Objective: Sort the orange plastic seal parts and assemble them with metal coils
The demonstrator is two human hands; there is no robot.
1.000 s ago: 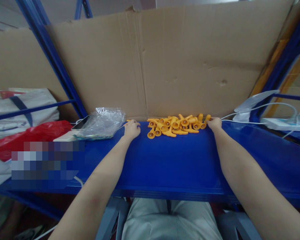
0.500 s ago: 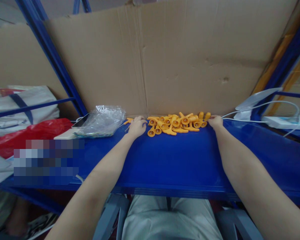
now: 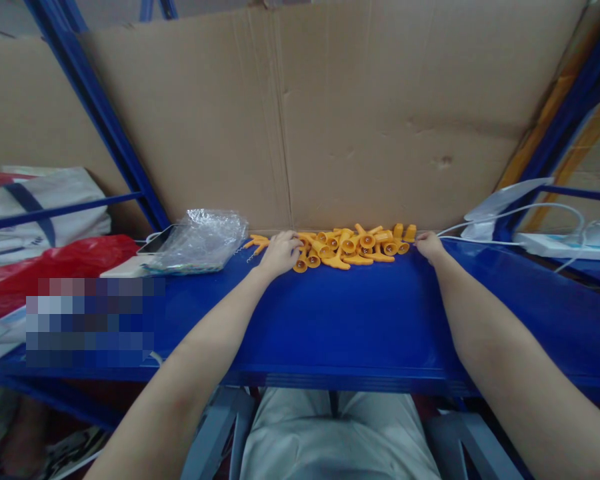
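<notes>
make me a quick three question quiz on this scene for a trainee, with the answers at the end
1. Fill in: the upright sheet behind the orange pieces is made of ____.
2. True or false: every orange piece lies to the right of the left hand.
3. Which of these lies nearest the right hand? a) the clear plastic bag b) the orange pieces c) the red bag

Key:
1. cardboard
2. false; a few lie to its left
3. b
</notes>
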